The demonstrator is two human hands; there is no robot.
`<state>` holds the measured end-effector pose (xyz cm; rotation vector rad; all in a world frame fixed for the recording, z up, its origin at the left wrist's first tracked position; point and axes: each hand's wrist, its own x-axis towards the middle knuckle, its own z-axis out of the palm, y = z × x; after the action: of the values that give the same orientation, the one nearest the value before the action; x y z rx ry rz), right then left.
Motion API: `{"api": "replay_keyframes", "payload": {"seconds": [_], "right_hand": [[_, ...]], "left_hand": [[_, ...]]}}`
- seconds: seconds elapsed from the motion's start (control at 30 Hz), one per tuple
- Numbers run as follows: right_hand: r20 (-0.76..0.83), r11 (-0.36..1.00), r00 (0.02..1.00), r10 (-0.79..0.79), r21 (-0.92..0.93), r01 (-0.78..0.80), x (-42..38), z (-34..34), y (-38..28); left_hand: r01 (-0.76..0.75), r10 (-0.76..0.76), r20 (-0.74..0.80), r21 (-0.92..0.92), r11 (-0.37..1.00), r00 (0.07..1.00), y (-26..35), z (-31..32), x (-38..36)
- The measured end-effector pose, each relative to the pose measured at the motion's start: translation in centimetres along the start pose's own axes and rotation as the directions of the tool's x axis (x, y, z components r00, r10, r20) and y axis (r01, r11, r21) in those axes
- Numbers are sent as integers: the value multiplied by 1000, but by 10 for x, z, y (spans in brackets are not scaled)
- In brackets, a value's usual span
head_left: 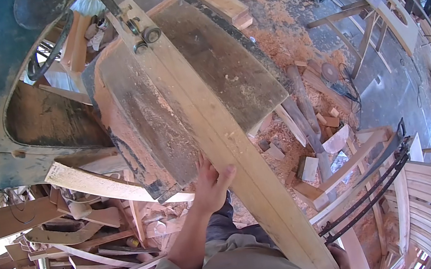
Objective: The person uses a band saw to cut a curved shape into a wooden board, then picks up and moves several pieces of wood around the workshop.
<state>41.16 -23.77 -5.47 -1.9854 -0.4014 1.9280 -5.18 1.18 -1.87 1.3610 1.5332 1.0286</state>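
Long pale plank (pixel 221 133) laid lengthwise across the dusty saw worktop (pixel 240 78), running from the guide rollers (pixel 146 36) at 11 o'clock down to the lower edge at 5 o'clock. Left hand (pixel 212 186) pressed flat against the plank's left edge about midway, fingers spread, thumb resting on the top face, nothing pinched. Right hand (pixel 341 265) down at 5 o'clock by the plank's near end, mostly hidden under the board and cut off by the frame edge; cannot tell whether that grip is wrapped or loose. Blade itself hard to make out among the rollers. Heaps of offcuts (pixel 89 237) at 8 o'clock, sawdust (pixel 279 37) at 1 o'clock, curved slatted chair parts (pixel 428 195) at 4 o'clock. Picture corners blacked out by the lens rim.
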Motion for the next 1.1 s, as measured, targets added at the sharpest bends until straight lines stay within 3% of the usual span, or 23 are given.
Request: {"api": "replay_keyframes", "payload": {"seconds": [0.73,1.1], "right_hand": [[4,991,998,-61,-122,61,-6,-5,-14],[20,977,995,-98,-189,100,-4,-7,-27]], "left_hand": [[-42,42,-11,-15,999,999,3,-5,10],[-42,52,-96,103,994,994,11,-2,17]]}}
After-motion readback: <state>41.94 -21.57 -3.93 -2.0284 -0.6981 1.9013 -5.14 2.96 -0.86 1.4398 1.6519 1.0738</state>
